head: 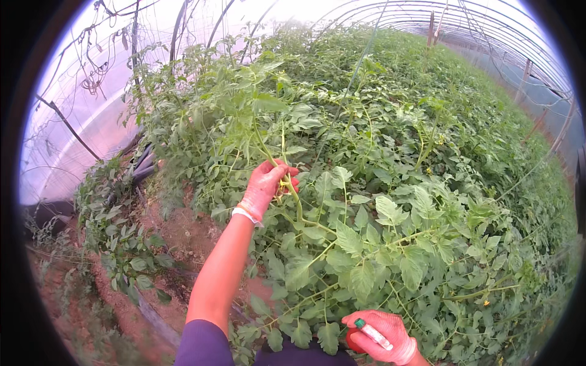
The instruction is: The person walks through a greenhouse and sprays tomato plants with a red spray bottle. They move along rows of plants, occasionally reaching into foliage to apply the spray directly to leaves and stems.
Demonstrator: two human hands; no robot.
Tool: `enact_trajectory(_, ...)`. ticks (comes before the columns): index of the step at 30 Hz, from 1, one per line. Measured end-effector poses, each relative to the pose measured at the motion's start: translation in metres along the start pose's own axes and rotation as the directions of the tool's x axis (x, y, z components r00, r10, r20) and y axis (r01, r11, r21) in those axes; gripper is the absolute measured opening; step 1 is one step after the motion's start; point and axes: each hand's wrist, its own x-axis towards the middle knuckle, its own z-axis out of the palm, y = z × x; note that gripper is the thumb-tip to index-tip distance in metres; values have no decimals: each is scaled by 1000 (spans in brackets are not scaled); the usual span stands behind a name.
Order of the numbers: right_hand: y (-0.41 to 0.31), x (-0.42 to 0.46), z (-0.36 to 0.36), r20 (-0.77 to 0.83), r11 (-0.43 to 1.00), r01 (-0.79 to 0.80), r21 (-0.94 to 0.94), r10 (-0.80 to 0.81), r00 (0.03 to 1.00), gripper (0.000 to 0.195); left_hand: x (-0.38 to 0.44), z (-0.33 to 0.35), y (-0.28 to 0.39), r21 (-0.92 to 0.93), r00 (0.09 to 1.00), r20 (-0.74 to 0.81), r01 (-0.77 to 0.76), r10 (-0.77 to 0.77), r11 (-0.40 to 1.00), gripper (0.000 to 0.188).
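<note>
My left hand [268,185], in a thin translucent glove with an orange band at the wrist, grips the upper stem of a tomato plant [295,199] near a small cluster of yellow flowers [284,184]. The leafy tip of that stem rises above the fingers. Low in the view, my right hand [382,336], gloved too, holds a small clear tube with a green cap [374,334]. A red rounded thing [355,341] shows under its fingers, partly hidden; what it is I cannot tell.
Dense tomato foliage [458,183] spreads ahead and to the right. Strings [355,75] run down among the plants. Bare reddish soil [187,233] and a row of low leafy plants [132,256] lie to the left. Plastic sheeting [87,132] on curved hoops encloses the space.
</note>
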Motion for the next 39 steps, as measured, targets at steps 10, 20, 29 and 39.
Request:
enact_trajectory(10,15,-42,5,323,402,-729,555,703,633,75,-171,45,-25,272,976,67,-217,206,938,15)
enact_trajectory(20,14,-49,-14,156,500,-597,628,671,725,47,-147,109,18,320,321,934,-947,155,36,43)
enact_trajectory(29,-5,-30,-18,0,885,-448,128,452,892,32,-36,119,-15,884,827,382,-457,413,96,27)
enact_trajectory(39,-7,-27,-12,1,929,-357,94,358,934,36,40,67,-16,421,952,228,-287,206,861,41)
